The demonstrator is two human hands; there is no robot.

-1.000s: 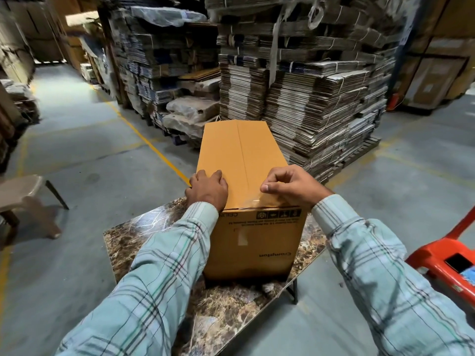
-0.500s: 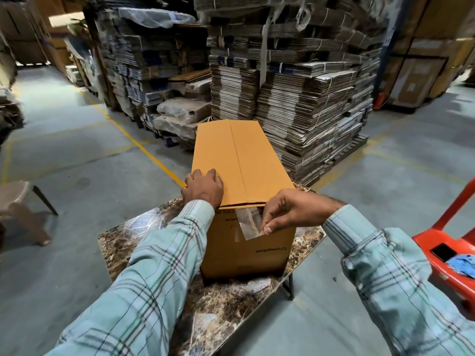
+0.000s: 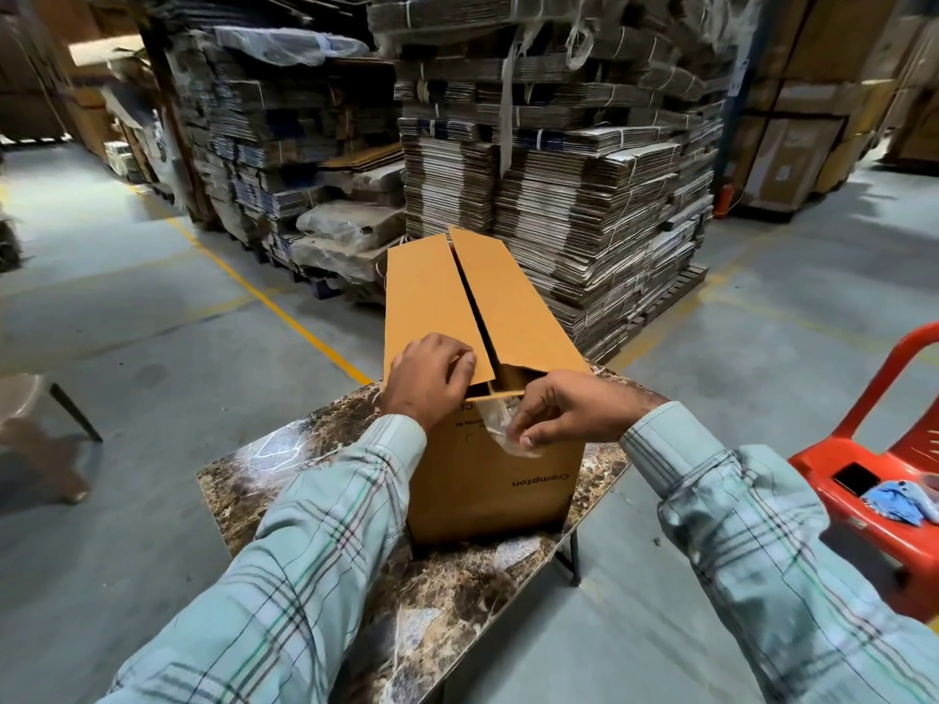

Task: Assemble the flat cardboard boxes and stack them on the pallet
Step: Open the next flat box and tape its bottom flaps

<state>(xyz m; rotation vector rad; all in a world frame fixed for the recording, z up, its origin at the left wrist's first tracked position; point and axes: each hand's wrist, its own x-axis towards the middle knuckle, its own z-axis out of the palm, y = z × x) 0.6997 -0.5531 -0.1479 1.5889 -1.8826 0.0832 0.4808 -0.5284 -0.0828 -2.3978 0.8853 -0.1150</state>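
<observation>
Squarely on a marble-patterned tabletop (image 3: 315,464) stands one tall tan cardboard box (image 3: 488,480), its near face set back from the table's front edge, with bare slab to its left. Its two long top flaps (image 3: 432,302) lie nearly closed, a dark slit running between them, widening toward the near end. The left hand (image 3: 424,378) curls its fingers over the near corner of the left flap and grips it. The right hand (image 3: 564,414) pinches a strip of clear tape (image 3: 500,424) that hangs crumpled down the box's near face, just below the flap edge. Two plaid sleeves (image 3: 284,576) reach in from the bottom edge.

Open grey concrete floor (image 3: 152,307) spreads to the left and right of the table, crossed by a yellow line (image 3: 284,307). Behind the box rise stacks of flat corrugated cardboard (image 3: 584,195) on a wooden pallet (image 3: 676,292), their tops cut off by the frame. One red plastic chair (image 3: 864,464) sits at right, partly cropped, carrying a dark phone (image 3: 856,479) and a blue cloth (image 3: 899,500). A brown stool (image 3: 30,414) at left is blurred and cropped. The box's interior is too dark to read.
</observation>
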